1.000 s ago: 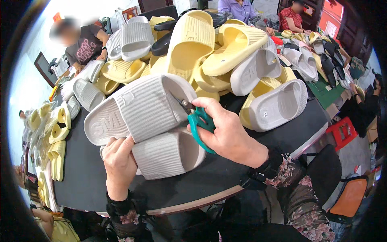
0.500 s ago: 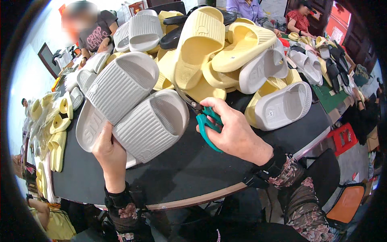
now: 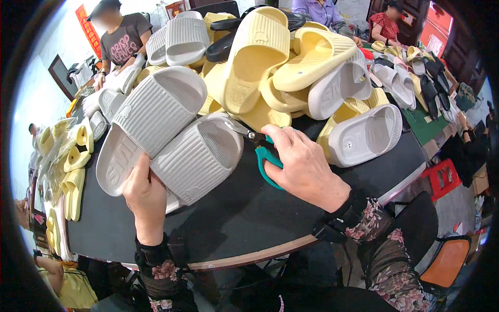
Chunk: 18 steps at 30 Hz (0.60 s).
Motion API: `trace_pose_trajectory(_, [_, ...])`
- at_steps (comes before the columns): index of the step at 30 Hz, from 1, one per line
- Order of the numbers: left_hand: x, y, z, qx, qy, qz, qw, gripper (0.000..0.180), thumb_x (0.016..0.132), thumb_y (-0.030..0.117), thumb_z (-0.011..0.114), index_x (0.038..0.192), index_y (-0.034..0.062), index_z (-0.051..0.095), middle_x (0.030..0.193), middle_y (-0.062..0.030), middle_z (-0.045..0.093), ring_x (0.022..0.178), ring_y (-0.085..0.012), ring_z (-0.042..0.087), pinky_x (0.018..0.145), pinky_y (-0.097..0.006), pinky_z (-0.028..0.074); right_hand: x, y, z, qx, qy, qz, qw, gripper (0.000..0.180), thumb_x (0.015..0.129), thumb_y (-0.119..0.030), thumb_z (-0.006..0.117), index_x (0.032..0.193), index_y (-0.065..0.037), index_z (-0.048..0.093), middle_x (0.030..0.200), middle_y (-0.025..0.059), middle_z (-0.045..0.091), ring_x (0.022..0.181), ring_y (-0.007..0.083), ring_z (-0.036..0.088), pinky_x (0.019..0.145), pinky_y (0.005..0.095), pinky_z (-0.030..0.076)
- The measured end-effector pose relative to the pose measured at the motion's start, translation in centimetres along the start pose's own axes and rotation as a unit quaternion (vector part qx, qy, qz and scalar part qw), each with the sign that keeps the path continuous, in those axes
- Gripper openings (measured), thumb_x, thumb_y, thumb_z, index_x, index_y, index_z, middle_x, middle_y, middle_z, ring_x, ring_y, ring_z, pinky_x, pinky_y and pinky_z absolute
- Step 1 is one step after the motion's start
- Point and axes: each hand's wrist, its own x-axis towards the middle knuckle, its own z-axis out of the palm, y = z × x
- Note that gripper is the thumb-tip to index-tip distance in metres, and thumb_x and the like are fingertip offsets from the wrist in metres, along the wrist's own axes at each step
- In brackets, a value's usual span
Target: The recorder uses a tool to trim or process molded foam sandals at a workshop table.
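Note:
My left hand [image 3: 144, 208] is closed on a pair of grey slide slippers, its thumb lying over them. The lower slipper [image 3: 200, 161] and the upper slipper [image 3: 150, 109] show ribbed straps and lie against each other at a slant above the table. My right hand [image 3: 306, 169] grips a pair of scissors [image 3: 268, 165] with teal handles. Their blades reach left to the open end of the lower grey slipper; whether they touch it I cannot tell. My left fingers are hidden behind the slippers.
A pile of yellow slippers [image 3: 260, 62] rises behind my hands, with grey and black ones among it. Another grey slipper [image 3: 364, 138] rests right of the scissors. The black table [image 3: 223, 229] curves toward me. A red stool [image 3: 443, 179] stands at right. Co-workers sit beyond.
The scissors have shifted slightly up and their blades now point more to the left, at the lower grey slipper's end. The slippers barely moved. The co-worker at far left has shifted.

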Motion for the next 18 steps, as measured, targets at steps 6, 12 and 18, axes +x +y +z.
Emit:
trace_pose_trajectory(6, [0.38,0.16,0.27,-0.039,-0.008,0.009,0.999,0.033,0.074,-0.011,0.055,0.104,-0.0030,0.066,0.081,-0.0222,0.065,0.078,-0.0334,0.067,0.072,-0.036,0.051,0.08,-0.05,-0.16,-0.059,-0.017,-0.018,0.998,0.046,0.075,-0.015,0.067,0.112,0.001,0.046,0.085,0.0156,0.056,0.080,0.0322,0.059,0.069,0.0388,0.050])
trace_pose_trajectory(12, [0.43,0.09,0.00,-0.025,-0.024,0.017,0.999,0.032,0.071,-0.011,0.056,0.100,-0.0012,0.066,0.077,-0.0183,0.064,0.072,-0.0332,0.065,0.068,-0.036,0.050,0.02,-0.18,0.14,-0.054,-0.022,-0.022,0.998,0.040,0.077,-0.016,0.066,0.109,-0.001,0.046,0.083,0.0142,0.057,0.077,0.0311,0.061,0.064,0.0372,0.052])
trace_pose_trajectory(18, [0.40,0.16,0.79,-0.035,-0.038,0.039,0.998,0.028,0.073,-0.007,0.059,0.099,0.0013,0.066,0.077,-0.0167,0.065,0.067,-0.0324,0.063,0.065,-0.038,0.050,-0.17,-0.30,-0.04,-0.028,-0.037,-0.005,0.999,0.036,0.080,-0.016,0.064,0.110,-0.002,0.048,0.085,0.0163,0.059,0.077,0.0323,0.062,0.064,0.0383,0.052])
